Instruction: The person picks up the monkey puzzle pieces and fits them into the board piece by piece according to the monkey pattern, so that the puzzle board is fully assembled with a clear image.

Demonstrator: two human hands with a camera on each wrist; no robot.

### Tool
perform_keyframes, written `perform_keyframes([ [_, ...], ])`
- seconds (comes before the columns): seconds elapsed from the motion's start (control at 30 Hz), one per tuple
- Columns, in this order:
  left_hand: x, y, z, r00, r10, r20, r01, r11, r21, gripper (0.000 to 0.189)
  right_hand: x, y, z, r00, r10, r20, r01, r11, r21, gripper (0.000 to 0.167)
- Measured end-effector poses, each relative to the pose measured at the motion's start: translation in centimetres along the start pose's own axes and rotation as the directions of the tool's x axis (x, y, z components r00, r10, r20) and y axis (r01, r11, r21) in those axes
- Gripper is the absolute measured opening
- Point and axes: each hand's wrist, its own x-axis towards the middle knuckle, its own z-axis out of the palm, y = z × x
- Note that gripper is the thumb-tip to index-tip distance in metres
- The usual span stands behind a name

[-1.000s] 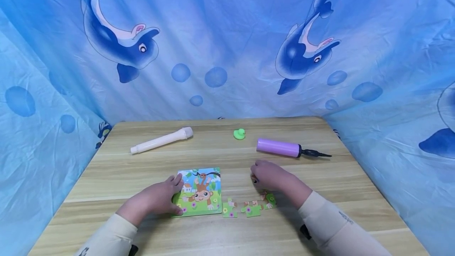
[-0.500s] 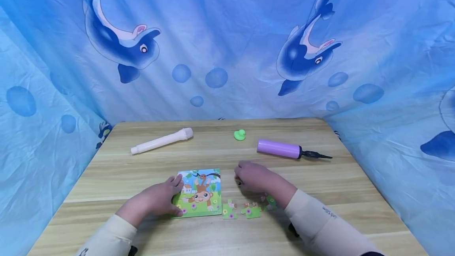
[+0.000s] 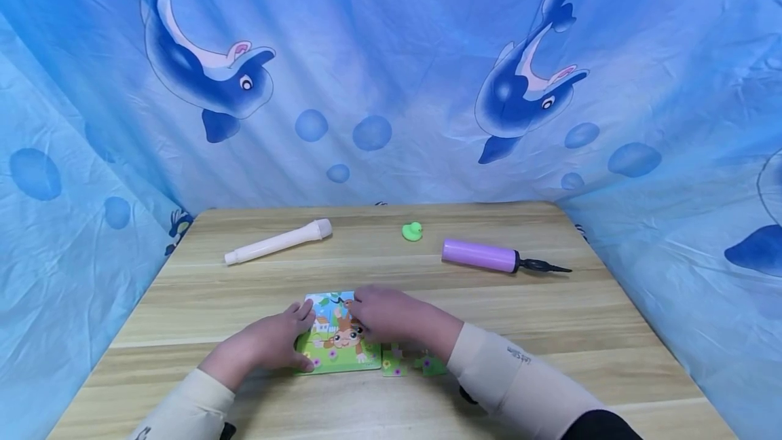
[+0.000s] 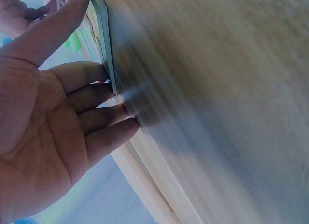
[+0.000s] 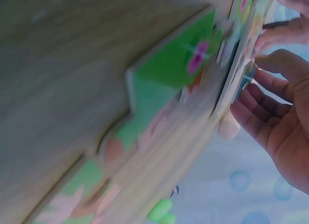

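Observation:
A square monkey jigsaw puzzle [image 3: 332, 352] lies flat on the table. My left hand [image 3: 271, 341] rests along its left side, thumb at the near corner and extended fingers touching the edge. My right hand [image 3: 394, 318] is over the puzzle's upper right part and hides it. In the right wrist view, a small dark-blue puzzle piece [image 5: 245, 82] shows between the thumb and fingers of that hand. Loose puzzle pieces lie just right of the puzzle: one [image 3: 394, 364] beside its edge, another [image 3: 434, 366] partly under the right forearm.
On the wooden table [image 3: 232, 304], a white stick with a wider head [image 3: 277, 242] lies back left. A green toy duck [image 3: 412, 231] sits at the back middle. A purple hand pump [image 3: 479, 255] with a black nozzle lies back right. Blue dolphin-print cloth [image 3: 391, 73] surrounds the table.
My right hand has moved left with the puzzle piece, from above the loose pieces to over the puzzle. My left hand stays in place.

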Motion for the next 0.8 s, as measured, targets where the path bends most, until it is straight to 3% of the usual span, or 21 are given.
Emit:
perform_keyframes([
  [0.2, -0.7, -0.1, 0.9, 1.000, -0.012, 0.014, 0.012, 1.000, -0.022, 0.100, 0.7, -1.7, 1.1, 0.998, 0.003, 0.056, -0.003, 1.000, -0.011, 0.014],
  [0.43, -1.5, -0.3, 1.6, 0.999, -0.030, 0.020, 0.031, 0.999, -0.024, 0.099, 0.8, -2.3, 2.0, 0.998, -0.062, 0.025, 0.063, 0.998, -0.019, 0.007],
  [0.6, -1.0, -0.4, 1.0, 0.999, -0.025, 0.022, 0.025, 1.000, 0.006, 0.097, 0.7, -1.8, 1.3, 0.996, -0.084, -0.016, 0.084, 0.996, 0.000, 0.008],
  [0.8, 0.2, -0.1, -0.4, 0.999, -0.019, 0.032, 0.017, 0.998, 0.063, 0.095, 0.8, -0.8, 0.5, 0.999, -0.039, -0.028, 0.039, 0.999, 0.013, 0.008],
])
